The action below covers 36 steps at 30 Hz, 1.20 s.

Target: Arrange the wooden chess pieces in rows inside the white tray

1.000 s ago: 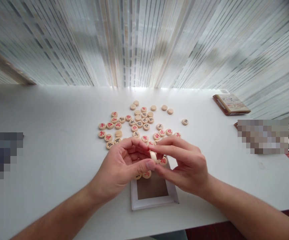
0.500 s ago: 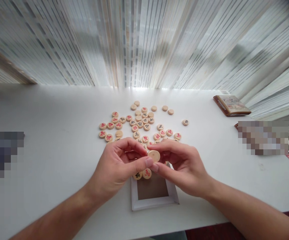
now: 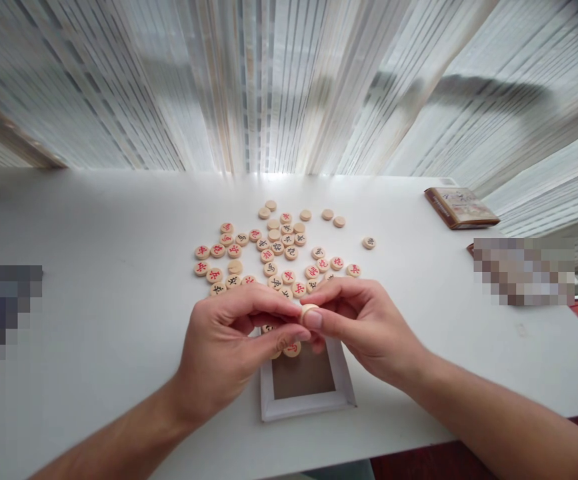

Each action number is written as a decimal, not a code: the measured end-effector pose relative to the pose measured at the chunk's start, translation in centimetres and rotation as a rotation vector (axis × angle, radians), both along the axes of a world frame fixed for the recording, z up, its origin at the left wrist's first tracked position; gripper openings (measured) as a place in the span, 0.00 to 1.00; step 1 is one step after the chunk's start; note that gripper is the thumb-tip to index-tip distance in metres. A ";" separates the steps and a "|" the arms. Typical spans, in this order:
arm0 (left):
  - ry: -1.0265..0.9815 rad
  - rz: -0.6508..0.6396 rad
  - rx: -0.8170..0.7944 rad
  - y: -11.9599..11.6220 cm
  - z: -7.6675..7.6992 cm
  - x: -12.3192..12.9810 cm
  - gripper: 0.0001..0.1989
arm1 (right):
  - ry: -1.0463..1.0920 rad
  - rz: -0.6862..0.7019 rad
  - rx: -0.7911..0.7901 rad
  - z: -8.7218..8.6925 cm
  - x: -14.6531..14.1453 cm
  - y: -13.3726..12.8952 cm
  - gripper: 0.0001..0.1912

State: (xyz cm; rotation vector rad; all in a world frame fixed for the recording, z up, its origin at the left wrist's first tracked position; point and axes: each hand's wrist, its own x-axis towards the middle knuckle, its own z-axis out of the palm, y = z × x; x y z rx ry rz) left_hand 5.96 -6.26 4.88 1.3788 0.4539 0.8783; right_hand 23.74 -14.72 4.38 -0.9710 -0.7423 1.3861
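Observation:
Between my hands is a round wooden xiangqi piece [image 3: 309,311], held tilted above an open white box [image 3: 313,405]. My right hand [image 3: 369,330] pinches it, with the thumb laid across its near side. From the left, the closed fingers of my left hand [image 3: 236,337] meet its edge; the left thumb lies just below. Inside the brown-bottomed box a red-marked piece [image 3: 293,349] lies face up beside another that is partly hidden. Beyond my hands, several loose pieces [image 3: 277,248] with red or black characters are scattered on the white table, some blank side up.
A brown book-like box [image 3: 461,208] lies at the back right of the table [image 3: 119,267]. Nearer sits a blurred-out flat object [image 3: 523,270]. Another blurred dark object [image 3: 1,320] is at the left edge. Striped sheer curtains [image 3: 269,87] hang behind the table.
The piece has turned from showing its blank face to a more edge-on tilt. My right thumb has moved up onto it, and the left thumb has slipped below. The view shifted slightly.

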 end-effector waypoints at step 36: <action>0.098 0.005 -0.157 0.3 -0.2 0.1 0.06 | -0.396 -0.113 0.284 -0.5 0.5 0.1 0.17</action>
